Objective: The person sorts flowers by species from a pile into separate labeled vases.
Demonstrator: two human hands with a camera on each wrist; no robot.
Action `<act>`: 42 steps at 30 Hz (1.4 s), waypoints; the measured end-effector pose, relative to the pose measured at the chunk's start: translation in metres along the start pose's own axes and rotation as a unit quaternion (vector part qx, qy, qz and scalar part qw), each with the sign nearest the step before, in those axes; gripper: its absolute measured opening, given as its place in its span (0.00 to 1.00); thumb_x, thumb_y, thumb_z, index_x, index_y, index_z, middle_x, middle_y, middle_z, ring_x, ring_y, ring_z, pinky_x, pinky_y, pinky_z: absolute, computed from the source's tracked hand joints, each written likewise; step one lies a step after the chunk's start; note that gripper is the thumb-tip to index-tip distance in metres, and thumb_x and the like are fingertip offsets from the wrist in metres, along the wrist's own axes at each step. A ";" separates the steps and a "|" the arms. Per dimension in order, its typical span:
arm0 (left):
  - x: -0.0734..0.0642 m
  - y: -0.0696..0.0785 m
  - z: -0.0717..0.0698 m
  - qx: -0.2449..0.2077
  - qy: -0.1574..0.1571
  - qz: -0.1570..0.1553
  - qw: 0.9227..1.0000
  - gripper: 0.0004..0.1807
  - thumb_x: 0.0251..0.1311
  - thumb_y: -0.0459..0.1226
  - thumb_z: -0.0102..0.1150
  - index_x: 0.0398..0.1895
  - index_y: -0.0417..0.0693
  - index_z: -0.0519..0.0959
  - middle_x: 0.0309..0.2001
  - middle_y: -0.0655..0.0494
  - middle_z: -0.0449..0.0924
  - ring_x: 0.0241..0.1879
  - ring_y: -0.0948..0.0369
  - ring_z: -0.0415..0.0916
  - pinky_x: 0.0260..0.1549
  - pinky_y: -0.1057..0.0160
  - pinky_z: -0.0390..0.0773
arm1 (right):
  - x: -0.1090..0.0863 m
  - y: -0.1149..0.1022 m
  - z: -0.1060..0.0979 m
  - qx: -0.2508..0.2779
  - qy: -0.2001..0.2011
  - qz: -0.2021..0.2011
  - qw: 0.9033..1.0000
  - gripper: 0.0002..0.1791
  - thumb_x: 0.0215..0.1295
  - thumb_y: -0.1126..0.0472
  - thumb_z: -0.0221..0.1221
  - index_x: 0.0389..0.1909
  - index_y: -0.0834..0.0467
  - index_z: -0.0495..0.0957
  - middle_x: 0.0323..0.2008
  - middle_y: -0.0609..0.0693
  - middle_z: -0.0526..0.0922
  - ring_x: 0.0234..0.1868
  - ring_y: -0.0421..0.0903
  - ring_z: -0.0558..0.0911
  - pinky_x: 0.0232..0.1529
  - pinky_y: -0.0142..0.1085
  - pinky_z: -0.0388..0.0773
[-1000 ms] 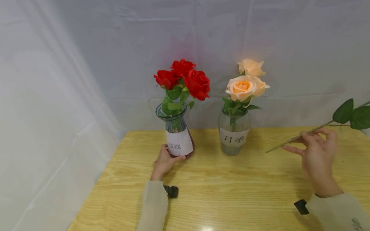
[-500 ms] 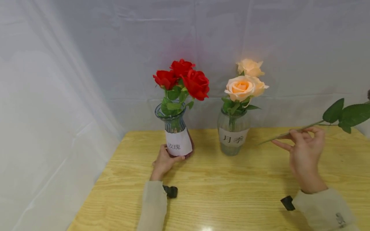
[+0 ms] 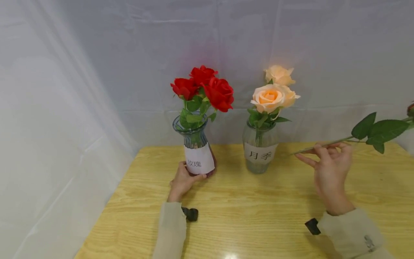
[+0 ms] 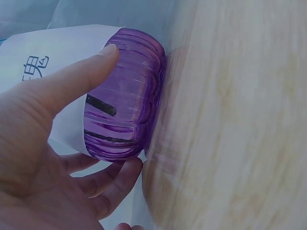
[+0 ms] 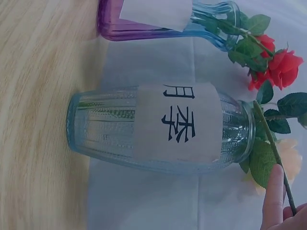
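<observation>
My left hand (image 3: pixel 182 182) holds the lower part of a blue-and-purple glass vase (image 3: pixel 196 139), thumb across its front. In the left wrist view the purple base (image 4: pixel 129 91) shows between thumb and fingers. Several red roses (image 3: pixel 220 94) stand in this vase, which bears a white paper label (image 3: pixel 202 158). To the right, my right hand (image 3: pixel 333 176) pinches the stem of a flower (image 3: pixel 388 130) with green leaves; its bloom, dark reddish, is mostly cut off at the frame's right edge. The stem's cut end points left, toward a clear glass vase (image 3: pixel 257 168) with peach roses (image 3: pixel 268 99).
Both vases stand near the back of a wooden table (image 3: pixel 245 216), apart from each other. Behind them hangs a grey-white cloth (image 3: pixel 155 72). The clear vase carries its own paper label (image 5: pixel 177 122) with black characters.
My right hand has moved left with the flower, bringing the stem's end closer to the clear vase; more leaves and a bit of the bloom now show. The left hand stays on its vase.
</observation>
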State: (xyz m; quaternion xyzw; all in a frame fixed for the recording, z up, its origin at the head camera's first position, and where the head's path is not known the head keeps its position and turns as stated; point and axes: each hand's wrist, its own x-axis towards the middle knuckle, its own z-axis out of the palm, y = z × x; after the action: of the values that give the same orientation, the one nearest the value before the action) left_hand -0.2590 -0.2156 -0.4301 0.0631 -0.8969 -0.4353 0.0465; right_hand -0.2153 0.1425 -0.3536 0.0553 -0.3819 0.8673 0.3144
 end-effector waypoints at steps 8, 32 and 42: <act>0.000 0.001 -0.001 0.003 0.002 0.002 1.000 0.47 0.53 0.43 0.77 0.67 0.31 0.60 0.62 0.32 0.73 0.64 0.39 0.69 0.59 0.27 0.50 | -0.006 0.007 0.013 0.022 -0.003 -0.006 1.000 0.11 0.68 0.82 0.48 0.39 0.64 0.64 0.29 0.57 0.75 0.23 0.50 0.82 0.28 0.43 0.85; 0.000 0.001 -0.002 0.004 0.002 0.003 1.000 0.47 0.52 0.42 0.77 0.68 0.31 0.59 0.62 0.32 0.72 0.64 0.38 0.69 0.58 0.26 0.49 | -0.024 0.025 0.043 0.016 -0.005 0.010 1.000 0.13 0.68 0.83 0.48 0.46 0.64 0.66 0.31 0.55 0.74 0.26 0.48 0.83 0.30 0.42 0.85; -0.001 0.001 -0.001 0.002 0.000 0.003 1.000 0.47 0.53 0.43 0.77 0.67 0.31 0.59 0.62 0.32 0.73 0.64 0.39 0.69 0.59 0.26 0.50 | -0.026 0.033 0.054 0.005 0.001 0.018 1.000 0.09 0.68 0.81 0.47 0.37 0.65 0.68 0.32 0.56 0.73 0.26 0.47 0.82 0.34 0.44 0.85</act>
State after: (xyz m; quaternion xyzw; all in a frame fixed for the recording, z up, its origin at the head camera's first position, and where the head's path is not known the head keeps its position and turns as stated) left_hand -0.2582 -0.2155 -0.4290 0.0609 -0.8980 -0.4331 0.0476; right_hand -0.2216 0.0747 -0.3448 0.0499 -0.3779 0.8748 0.2991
